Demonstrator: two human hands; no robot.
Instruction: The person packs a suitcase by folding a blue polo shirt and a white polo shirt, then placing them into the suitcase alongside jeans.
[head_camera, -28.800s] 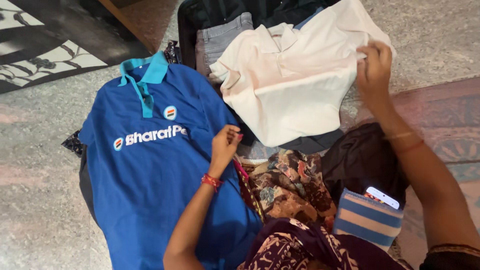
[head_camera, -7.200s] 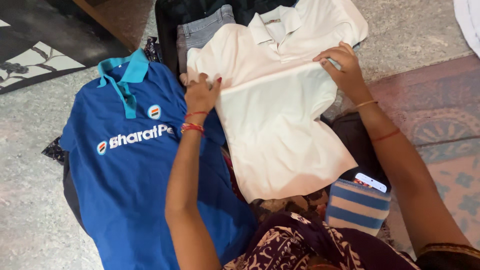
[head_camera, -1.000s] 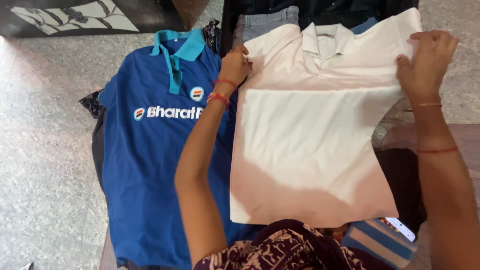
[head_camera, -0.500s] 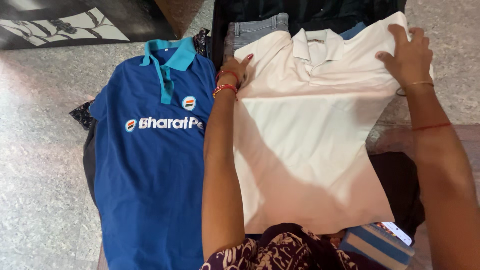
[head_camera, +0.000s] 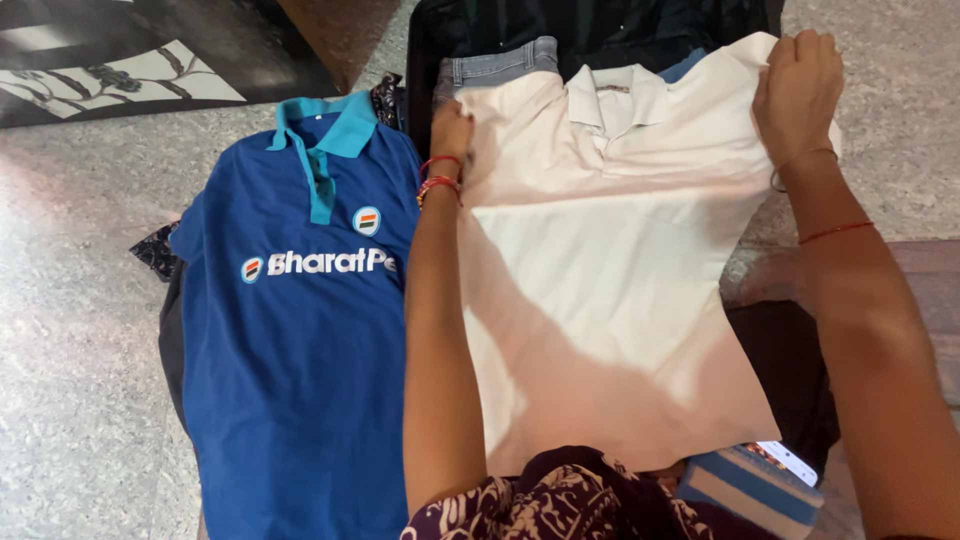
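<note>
So the person is sitting on the speckled stone floor (head_camera: 70, 330) working on a cream short-sleeved polo shirt (head_camera: 610, 300) that is lying face up, collar away from them, with its top edge lapping over an open dark suitcase (head_camera: 600, 25). Half a second back the right hand (head_camera: 798, 80) was lying flat with its fingers spread on the shirt's far shoulder; now it is curling closed, bunching the sleeve edge in a fist. The left hand (head_camera: 452, 128) is doing much the same on the other shoulder: the pointing finger from a moment ago is gone, and the fingers are tucking in on the fabric, though exactly how tight that pinch is can't be made out from this angle. The view is also sliding a touch nearer.

Going by that, the smoothing looks finished and both shoulders are being gripped, so the shirt seems ready to be lifted or folded from the top.

Beside it, a royal blue polo shirt with a turquoise collar (head_camera: 290, 350) is lying flat and untouched, grey folded jeans (head_camera: 495, 65) are peeking out of the suitcase, and a blue-and-cream striped pouch (head_camera: 750, 490) is sitting by the knee.
</note>
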